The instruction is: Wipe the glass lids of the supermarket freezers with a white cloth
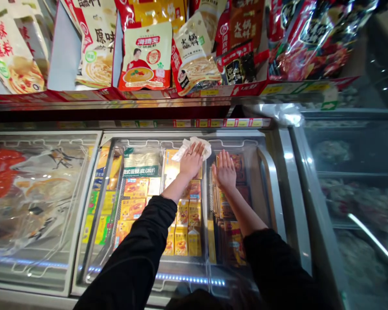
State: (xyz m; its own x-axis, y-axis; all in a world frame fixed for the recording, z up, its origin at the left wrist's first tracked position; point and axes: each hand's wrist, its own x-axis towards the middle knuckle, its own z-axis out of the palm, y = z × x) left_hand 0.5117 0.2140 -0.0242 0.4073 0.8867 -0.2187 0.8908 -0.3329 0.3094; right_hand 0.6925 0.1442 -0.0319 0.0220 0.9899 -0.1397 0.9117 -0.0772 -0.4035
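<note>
My left hand presses a crumpled white cloth against the glass lid of a chest freezer, near its far edge. The cloth sticks out past the fingertips and on both sides of the hand; whether it is fabric or paper is hard to tell. To the right, my right hand lies flat on the same glass with nothing in it, fingers stretched out. Beneath the lid, yellow boxes and a green-and-white bag show through, partly covered by my left arm.
Sauce packets stand on a shelf above the freezer's back edge. Another freezer section with bagged food adjoins at left. A curved metal frame borders the lid at right, beside a glass-fronted cabinet.
</note>
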